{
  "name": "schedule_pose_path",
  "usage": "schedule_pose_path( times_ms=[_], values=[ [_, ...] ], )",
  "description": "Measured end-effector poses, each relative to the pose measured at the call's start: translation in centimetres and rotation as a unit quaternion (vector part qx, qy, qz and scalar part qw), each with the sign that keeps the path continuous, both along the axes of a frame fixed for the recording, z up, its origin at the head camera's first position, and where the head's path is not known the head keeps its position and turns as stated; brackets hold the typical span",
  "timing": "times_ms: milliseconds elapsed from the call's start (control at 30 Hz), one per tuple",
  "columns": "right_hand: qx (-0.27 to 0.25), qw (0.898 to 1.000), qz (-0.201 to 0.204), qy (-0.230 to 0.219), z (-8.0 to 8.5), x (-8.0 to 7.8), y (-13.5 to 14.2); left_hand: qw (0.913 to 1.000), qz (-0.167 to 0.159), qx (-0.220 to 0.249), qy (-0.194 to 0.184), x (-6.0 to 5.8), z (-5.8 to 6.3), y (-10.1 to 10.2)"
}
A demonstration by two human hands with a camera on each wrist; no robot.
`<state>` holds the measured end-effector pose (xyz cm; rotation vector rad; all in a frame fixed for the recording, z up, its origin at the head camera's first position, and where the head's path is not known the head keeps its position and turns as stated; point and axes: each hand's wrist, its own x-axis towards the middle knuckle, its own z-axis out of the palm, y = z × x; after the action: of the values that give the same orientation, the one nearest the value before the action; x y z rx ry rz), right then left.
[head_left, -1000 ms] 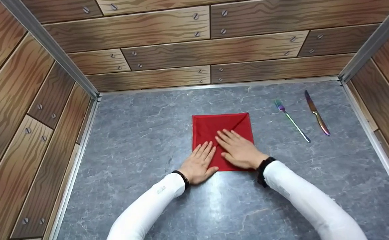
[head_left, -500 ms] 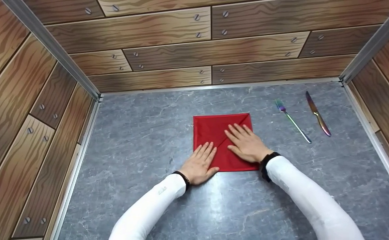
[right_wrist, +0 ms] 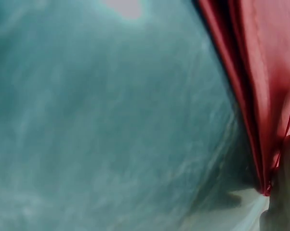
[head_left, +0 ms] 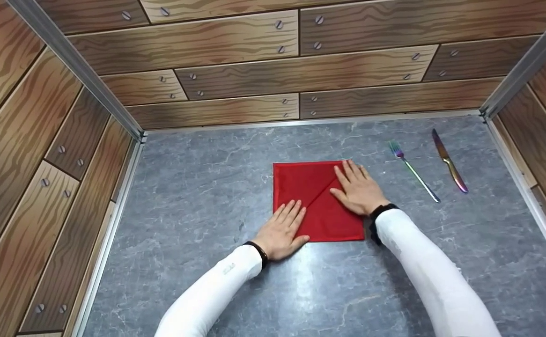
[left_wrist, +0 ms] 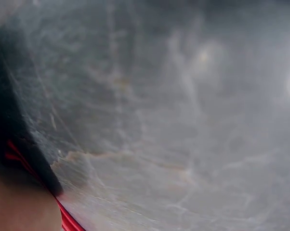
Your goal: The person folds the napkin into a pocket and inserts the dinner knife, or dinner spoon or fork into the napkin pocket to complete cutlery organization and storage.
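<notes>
A red cloth napkin [head_left: 320, 201], folded into a square, lies flat on the grey marbled table. A diagonal fold line runs across it toward the far right corner. My left hand [head_left: 281, 231] rests flat on its near left corner with straight fingers. At the far right corner, my right hand [head_left: 358, 189] lies flat with fingers extended, covering that corner. In the right wrist view, layered edges of the napkin [right_wrist: 265, 86] show beside the hand. Only a sliver of the napkin [left_wrist: 70, 220] shows in the left wrist view, by part of the hand [left_wrist: 24, 207].
To the right of the napkin lie a rainbow-coloured fork [head_left: 413, 171] and a matching knife [head_left: 450, 161], both slanted. Wood-patterned walls [head_left: 235, 84] with metal edging enclose the table [head_left: 198, 187] at the back and sides.
My right hand has slid from the napkin's middle outward along the diagonal to the far right corner. The left hand has stayed in place on the near left corner.
</notes>
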<state>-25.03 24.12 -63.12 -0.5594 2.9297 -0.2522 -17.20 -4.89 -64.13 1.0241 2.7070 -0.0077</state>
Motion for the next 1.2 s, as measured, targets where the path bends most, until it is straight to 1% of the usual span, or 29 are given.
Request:
schedule_pose_path(
  times_ms=[133, 233, 367, 500, 767, 867, 1033, 1200],
  values=[
    [-0.012, 1.0, -0.007, 0.004, -0.1, 0.0, 0.1, 1.0, 0.003, -0.001, 0.001, 0.0, -0.2, 0.1],
    [-0.023, 1.0, -0.004, 0.003, -0.3, -0.1, 0.2, 1.0, 0.003, 0.002, 0.004, 0.0, -0.2, 0.0],
    [-0.022, 1.0, -0.001, 0.001, -0.4, -0.3, 0.3, 0.9999, 0.001, 0.015, 0.005, 0.1, -0.2, -0.1],
    [-0.021, 1.0, 0.002, 0.002, 0.0, -0.4, 0.3, 0.9998, 0.004, 0.016, 0.008, 0.1, -0.3, -0.1],
    [-0.015, 0.999, -0.01, -0.031, 0.9, -0.2, 0.2, 0.9994, 0.007, 0.03, 0.012, 0.0, -0.8, -0.1],
    [-0.02, 0.999, -0.012, -0.034, 0.7, -0.2, 0.2, 0.9989, 0.006, 0.045, 0.009, 0.0, -0.7, -0.1],
    [-0.027, 0.999, -0.012, -0.036, -0.2, -0.4, 0.4, 0.9974, 0.006, 0.071, 0.006, 0.3, -0.1, -0.4],
    [-0.031, 0.999, -0.01, -0.033, -0.6, -0.6, 0.7, 0.9972, 0.012, 0.074, 0.001, 0.7, 0.0, -0.6]
  ],
)
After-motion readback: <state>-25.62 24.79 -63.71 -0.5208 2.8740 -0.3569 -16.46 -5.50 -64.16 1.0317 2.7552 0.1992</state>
